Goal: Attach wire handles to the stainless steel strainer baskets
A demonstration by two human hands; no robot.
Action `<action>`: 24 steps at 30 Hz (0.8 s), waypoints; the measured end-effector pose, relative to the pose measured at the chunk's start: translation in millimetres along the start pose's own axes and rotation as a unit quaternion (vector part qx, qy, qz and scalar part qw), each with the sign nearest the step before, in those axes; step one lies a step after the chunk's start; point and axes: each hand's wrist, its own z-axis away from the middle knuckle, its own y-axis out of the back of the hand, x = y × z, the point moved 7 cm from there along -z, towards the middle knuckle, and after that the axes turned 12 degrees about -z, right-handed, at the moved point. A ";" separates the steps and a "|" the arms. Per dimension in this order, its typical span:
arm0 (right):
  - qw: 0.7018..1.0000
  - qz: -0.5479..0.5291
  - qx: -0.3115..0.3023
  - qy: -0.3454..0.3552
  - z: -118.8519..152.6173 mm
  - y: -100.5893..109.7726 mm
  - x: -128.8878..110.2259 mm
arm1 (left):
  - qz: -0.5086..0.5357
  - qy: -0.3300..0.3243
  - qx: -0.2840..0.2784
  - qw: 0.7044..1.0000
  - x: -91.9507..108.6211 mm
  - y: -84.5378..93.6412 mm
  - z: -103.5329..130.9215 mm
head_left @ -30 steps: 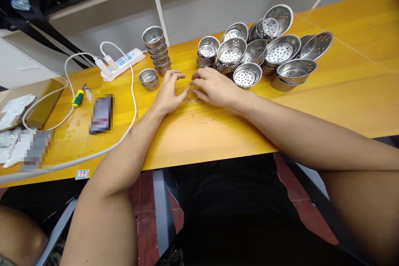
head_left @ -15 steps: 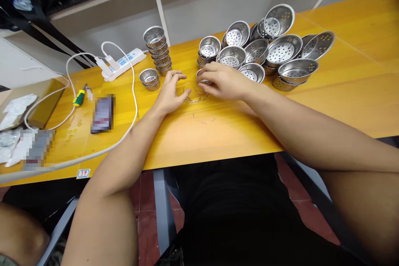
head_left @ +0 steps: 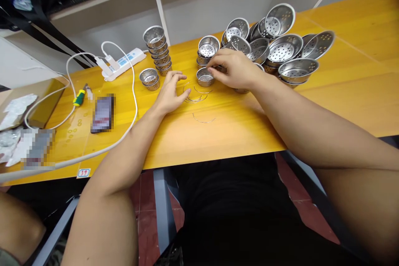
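Note:
My left hand (head_left: 170, 93) rests on the yellow table with its fingers apart and nothing in them, beside several thin curved wires (head_left: 195, 99). Another curved wire (head_left: 204, 121) lies nearer the table's front edge. My right hand (head_left: 233, 66) is just right of a small perforated metal cup (head_left: 205, 77), its thumb and index finger curved but apart. Partly hidden behind this hand is a tilted metal cup (head_left: 240, 45). A stack of small cups (head_left: 158, 52) stands behind my left hand, with a shorter stack (head_left: 149, 79) in front of it.
Larger perforated metal bowls (head_left: 285, 50) fill the table's back right. At the left are a white power strip (head_left: 124, 65) with a cable, a green and yellow screwdriver (head_left: 80, 97), a phone (head_left: 102, 113) and a cardboard box (head_left: 51, 97). Another person's knee (head_left: 20, 228) shows at lower left.
My right hand has moved right and slightly back, uncovering the small cup. A cup behind that hand has shifted back and right. My left hand has stayed put.

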 end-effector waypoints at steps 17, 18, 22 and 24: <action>0.985 -0.171 0.024 0.029 15.8 -16.2 -22.1 | 0.004 0.003 -0.006 1.000 1.1 0.5 0.9; 0.983 -0.180 0.022 0.023 16.7 -17.2 -23.8 | 0.005 0.003 -0.006 1.000 0.9 0.3 0.8; 0.981 -0.192 0.016 -0.005 18.7 -15.7 -31.4 | 0.010 0.000 -0.005 1.000 -0.1 -0.4 0.2; 0.983 -0.185 0.010 -0.013 19.1 -14.4 -35.9 | 0.014 0.000 -0.005 1.000 -0.7 -0.5 0.0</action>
